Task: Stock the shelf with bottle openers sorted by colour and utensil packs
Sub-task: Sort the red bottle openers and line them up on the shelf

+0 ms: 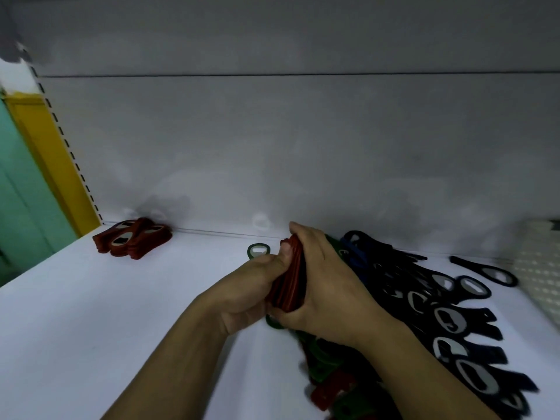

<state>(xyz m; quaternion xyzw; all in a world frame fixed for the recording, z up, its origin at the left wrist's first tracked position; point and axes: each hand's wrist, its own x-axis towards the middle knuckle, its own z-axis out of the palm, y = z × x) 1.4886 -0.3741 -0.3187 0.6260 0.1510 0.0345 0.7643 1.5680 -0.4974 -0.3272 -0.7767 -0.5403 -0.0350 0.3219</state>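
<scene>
Both hands are clamping one stack of red openers [290, 280] between them, just above the white shelf [121, 313]. The left hand [251, 295] is pressing in from the left, its thumb lying across the stack's upper edge and its fingers curling round the near side. The right hand [322, 286] is wrapping over the stack from the right, fingertips hooking over the far end and the palm covering most of it. So each grip is closing tight on the same stack, which is standing on edge in the narrow gap between the palms.

Just beyond the left thumb, a green opener [258, 251] is lying flat on the shelf. Under the right wrist and forearm, mixed green and red openers [328, 386] are lying in a blurred jumble. To the right, a heap of black openers [442, 316] is spreading out in a fan, with blue openers [354, 253] at its far end. A single black opener [485, 271] is lying apart from the heap, near a white perforated thing [539, 277] at the right edge.

Far to the left, against the back wall [272, 147], a pile of red openers [133, 241] is sitting well apart from the hands.
</scene>
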